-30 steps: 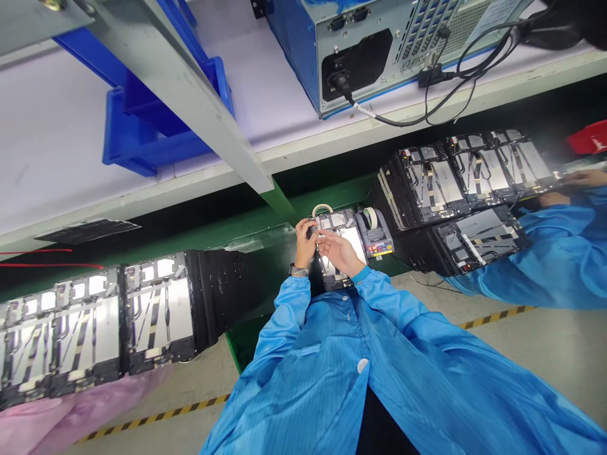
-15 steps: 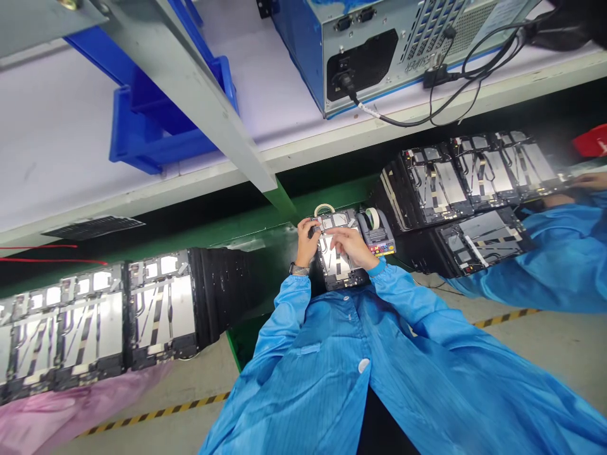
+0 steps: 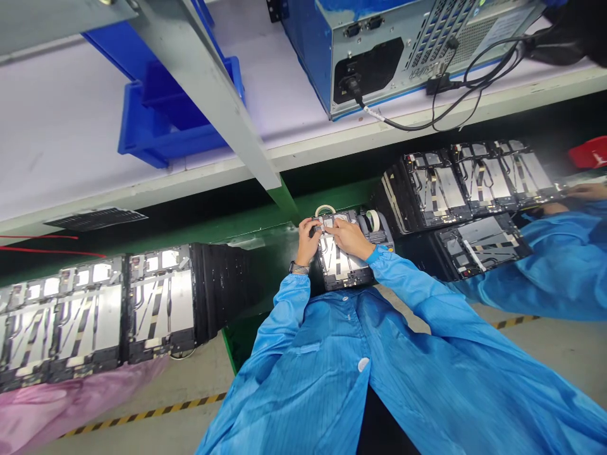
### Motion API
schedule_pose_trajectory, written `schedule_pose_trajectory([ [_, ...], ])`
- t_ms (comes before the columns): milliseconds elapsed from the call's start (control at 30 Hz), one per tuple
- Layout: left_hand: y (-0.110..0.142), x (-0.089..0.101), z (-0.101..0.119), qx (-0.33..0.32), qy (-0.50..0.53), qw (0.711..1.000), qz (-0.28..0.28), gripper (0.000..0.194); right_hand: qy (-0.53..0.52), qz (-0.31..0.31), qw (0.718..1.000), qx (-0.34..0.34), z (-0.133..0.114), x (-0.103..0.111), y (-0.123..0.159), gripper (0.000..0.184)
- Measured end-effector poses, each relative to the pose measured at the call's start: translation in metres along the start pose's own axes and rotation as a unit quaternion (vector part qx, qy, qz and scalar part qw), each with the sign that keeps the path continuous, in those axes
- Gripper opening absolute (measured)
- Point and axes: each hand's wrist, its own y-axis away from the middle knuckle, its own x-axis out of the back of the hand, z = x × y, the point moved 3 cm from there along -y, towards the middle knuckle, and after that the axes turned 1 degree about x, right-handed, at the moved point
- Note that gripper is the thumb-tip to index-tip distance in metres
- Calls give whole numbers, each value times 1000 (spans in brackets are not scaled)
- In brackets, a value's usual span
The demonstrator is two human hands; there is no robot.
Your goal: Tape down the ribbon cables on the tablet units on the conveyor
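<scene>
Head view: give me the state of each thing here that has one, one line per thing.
Left hand: curled, gripping the panel's edge.
Right hand: fingers lying on the panel.
Electronic panel: flat on the bench, back open, strips exposed.
Tape dispenser: roll loaded.
Power cord: plugged into the computer case.

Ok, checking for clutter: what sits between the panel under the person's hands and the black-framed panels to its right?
The head view shows a tape dispenser holding a tape roll, beside the panel.
</scene>
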Motion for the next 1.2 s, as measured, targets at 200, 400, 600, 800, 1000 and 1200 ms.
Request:
schedule_pose_trajectory([
  [200, -1, 1, -2, -13, 1, 1000, -1, 17, 21, -16, 1000, 14, 4, -2, -1, 48],
  [400, -1, 3, -3, -18, -3, 1000, -8, 15, 55, -47, 996, 56, 2, 2, -1, 48],
  [600, -5, 4, 5, -37, -48, 998, 15, 11, 77, -69, 990, 93, 5, 13, -2, 48],
  [800, -23, 15, 14, -80, -86, 991, -62, 12, 100, -42, 992, 70, 11, 27, -7, 47],
  [1000, -35, 16, 19, -74, -101, 986, -109, 16, 37, 4, 999, 37, 12, 30, -2, 46],
  [1200, -33, 20, 15, -45, -49, 995, -74, 27, -131, 218, 956, -146, 25, 23, 64, 46],
])
